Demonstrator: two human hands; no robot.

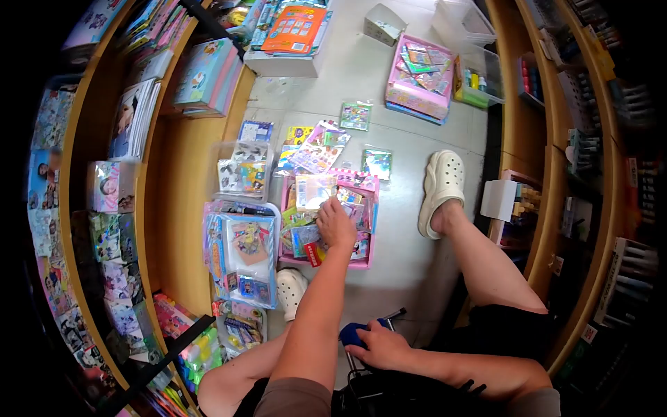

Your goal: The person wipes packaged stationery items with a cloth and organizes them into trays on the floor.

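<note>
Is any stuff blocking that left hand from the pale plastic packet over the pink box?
Nothing visible: the left hand is right at the pale plastic packet, by its right side, over the pink box.

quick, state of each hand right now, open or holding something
Left hand: fingertips at the edge of a packet, grip unclear.
Right hand: on a blue object, grip unclear.
</note>
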